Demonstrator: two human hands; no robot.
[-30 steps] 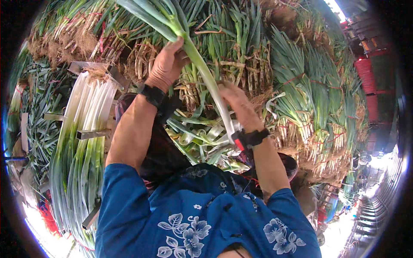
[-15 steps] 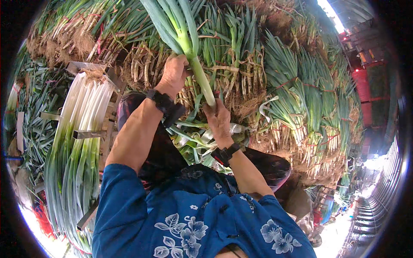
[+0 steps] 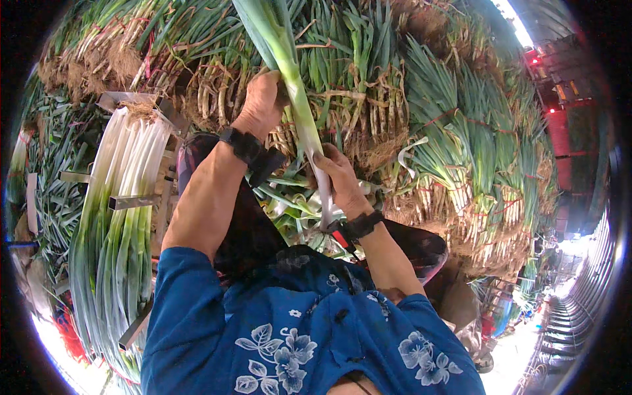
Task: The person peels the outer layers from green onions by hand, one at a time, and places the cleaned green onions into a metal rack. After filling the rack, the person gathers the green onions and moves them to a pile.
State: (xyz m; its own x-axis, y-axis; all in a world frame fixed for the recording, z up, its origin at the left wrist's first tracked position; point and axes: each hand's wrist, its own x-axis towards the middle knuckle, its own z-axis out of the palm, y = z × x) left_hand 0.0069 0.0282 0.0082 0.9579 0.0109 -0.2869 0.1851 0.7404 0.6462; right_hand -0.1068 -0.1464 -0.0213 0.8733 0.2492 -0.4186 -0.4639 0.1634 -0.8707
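Observation:
A single leek (image 3: 301, 108) slants between my hands, leaves away from me and its white lower end toward me. My left hand (image 3: 261, 105) is closed round the stalk just below where the leaves fan out. Lower down, my right hand (image 3: 343, 183) grips the pale shaft, thumb lying across it and fingers partly hidden behind. The root end shows dark just below that hand, near my wrist. Beneath it, between my legs, is a heap of stripped leaves (image 3: 289, 214). To my left, trimmed white-shafted leeks (image 3: 118, 204) lie in a row, roots at the far end.
A metal rack with upright brackets (image 3: 135, 202) holds the trimmed leeks at left. Bound bundles of untrimmed leeks (image 3: 438, 125) with soil-brown roots are piled ahead and to the right. More rooty bundles (image 3: 99, 46) lie at far left.
My right hand has shifted and turned to the right side of the stalk. The leek's white lower shaft and root end, covered before, now show. My left hand keeps its hold.

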